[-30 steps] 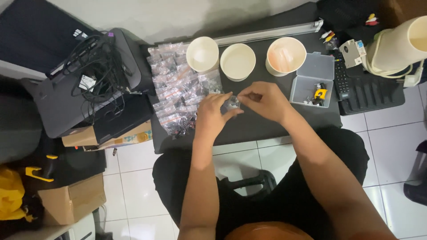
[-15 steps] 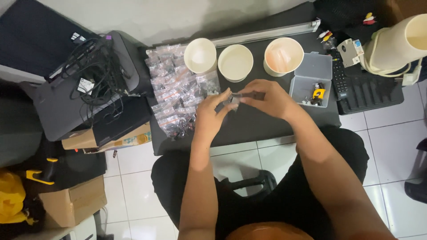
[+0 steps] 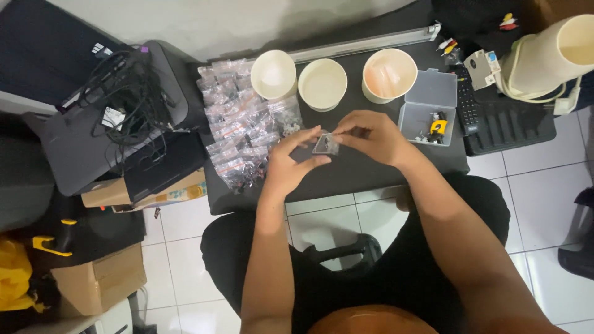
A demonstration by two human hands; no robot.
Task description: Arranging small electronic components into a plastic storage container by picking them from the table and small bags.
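— Where's the little bag, over that dark desk (image 3: 371, 173)?

— Yes, above its middle, right of the heap of small bags (image 3: 238, 133), in front of the three paper cups (image 3: 322, 83).

— Who's got it?

— Both hands. Left hand (image 3: 291, 164) and right hand (image 3: 371, 136) pinch the small clear bag (image 3: 325, 144) between them, fingertips closed on opposite edges; neither is nearer. Its long axis I cannot tell.

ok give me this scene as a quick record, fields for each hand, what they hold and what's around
left hand: pinches one side of the small clear bag
right hand: pinches the other side
small clear bag: held above the black table, dark bits inside
pile of small bags: left of the hands
three paper cups: in a row behind the hands
clear plastic box: right of the hands, small parts inside
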